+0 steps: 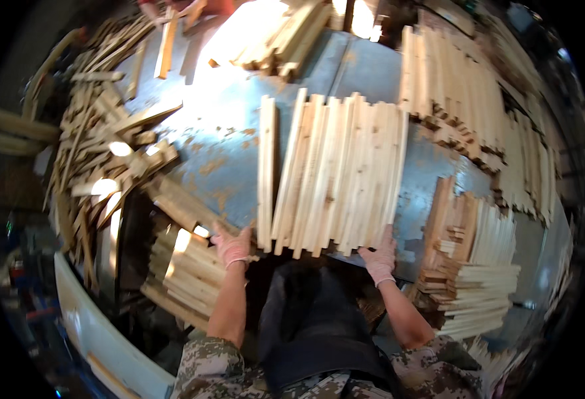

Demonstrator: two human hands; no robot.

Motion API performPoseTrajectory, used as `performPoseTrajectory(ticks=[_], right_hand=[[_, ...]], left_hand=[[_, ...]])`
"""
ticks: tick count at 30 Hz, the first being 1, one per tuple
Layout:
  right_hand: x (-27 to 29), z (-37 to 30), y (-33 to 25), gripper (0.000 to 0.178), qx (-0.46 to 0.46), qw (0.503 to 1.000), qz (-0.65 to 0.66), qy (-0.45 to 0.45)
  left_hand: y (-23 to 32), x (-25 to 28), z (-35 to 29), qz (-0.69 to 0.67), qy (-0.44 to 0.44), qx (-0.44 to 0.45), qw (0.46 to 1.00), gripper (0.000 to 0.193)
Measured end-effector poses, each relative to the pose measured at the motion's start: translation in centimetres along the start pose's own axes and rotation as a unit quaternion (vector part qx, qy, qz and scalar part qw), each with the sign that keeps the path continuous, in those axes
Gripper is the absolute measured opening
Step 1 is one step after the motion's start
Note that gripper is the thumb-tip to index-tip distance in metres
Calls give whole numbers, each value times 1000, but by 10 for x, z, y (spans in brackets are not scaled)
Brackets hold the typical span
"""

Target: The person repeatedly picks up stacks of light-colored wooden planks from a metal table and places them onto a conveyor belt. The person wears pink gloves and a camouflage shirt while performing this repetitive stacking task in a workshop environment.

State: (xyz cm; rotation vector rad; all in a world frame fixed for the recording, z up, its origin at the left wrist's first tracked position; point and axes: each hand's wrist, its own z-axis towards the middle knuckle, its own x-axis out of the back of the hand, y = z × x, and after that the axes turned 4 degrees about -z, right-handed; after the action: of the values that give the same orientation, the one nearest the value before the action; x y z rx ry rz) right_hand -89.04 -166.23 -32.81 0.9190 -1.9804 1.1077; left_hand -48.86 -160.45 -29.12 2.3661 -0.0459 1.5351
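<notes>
A row of pale wooden strips (336, 176) lies side by side on the metal table in front of me, its near ends uneven. Just left of it, separated by a narrow gap, is a lone wooden strip (266, 174). My left hand (232, 246), in a pale thin glove, is open with thumb and fingers spread, close to the near end of that lone strip. At the row's near right corner my right hand (380, 258), gloved the same way, is open, its fingers stretched along the outermost strip. Whether the fingertips press on the wood I cannot tell.
A jumbled heap of offcuts (96, 159) covers the left side. Stacked strips fill the far right (455, 86); shorter piles (479, 286) lie at near right. More boards (193, 272) sit below my left hand. Another person's hands (166, 12) show at the far edge.
</notes>
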Motion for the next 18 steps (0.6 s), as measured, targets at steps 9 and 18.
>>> performPoseTrajectory(ticks=[9,18], right_hand=[[5,-1,-5,127,0,1000,0,-5],[15,25,23,120,51,993,64,-84]], left_hand=[[-113,14,-52,-361,-222,-52,904,113],[-46,51,-17,-419,-381,-87,819,91]])
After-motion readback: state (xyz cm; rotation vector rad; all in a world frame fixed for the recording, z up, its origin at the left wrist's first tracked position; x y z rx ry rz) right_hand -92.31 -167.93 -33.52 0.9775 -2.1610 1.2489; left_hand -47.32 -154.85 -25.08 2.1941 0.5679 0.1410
